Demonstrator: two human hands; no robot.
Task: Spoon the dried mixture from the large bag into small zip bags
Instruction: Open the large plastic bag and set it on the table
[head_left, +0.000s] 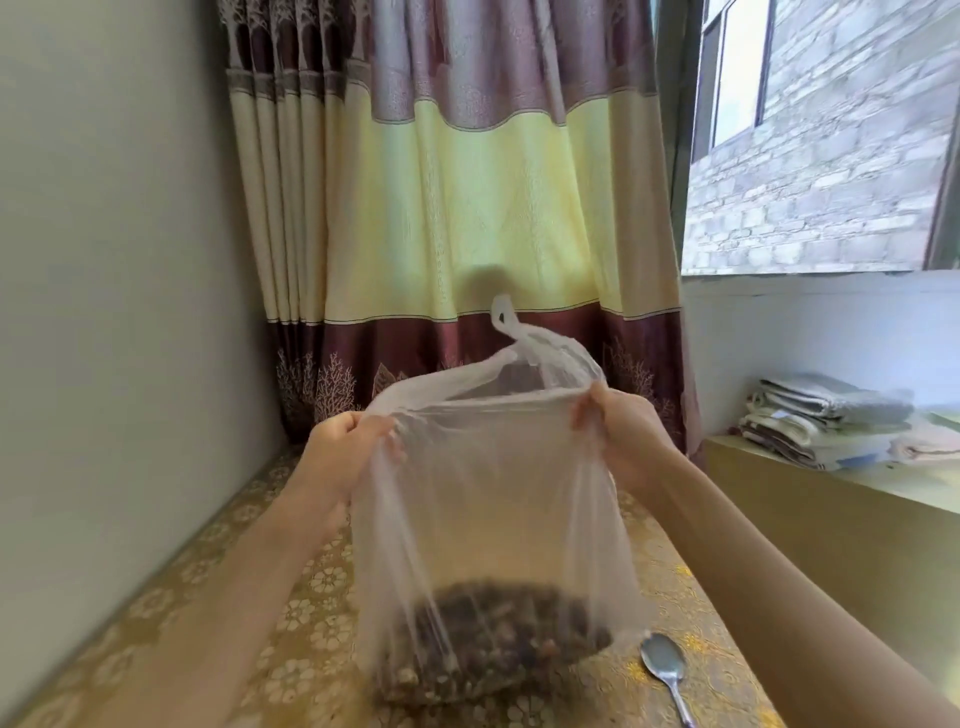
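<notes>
A large clear plastic bag (493, 499) stands upright on the table, stretched wide at its mouth. Dark dried mixture (493, 639) fills its bottom. My left hand (343, 452) grips the bag's rim on the left side. My right hand (623, 436) pinches the rim on the right side. One bag handle (506, 317) sticks up behind the opening. A metal spoon (667, 675) lies on the table to the right of the bag, bowl up, untouched. No small zip bags are in view.
The table carries a gold floral cloth (311, 587) and runs to a wall on the left and a curtain (467, 208) at the back. A lower ledge on the right holds folded cloths (826, 421) under a window.
</notes>
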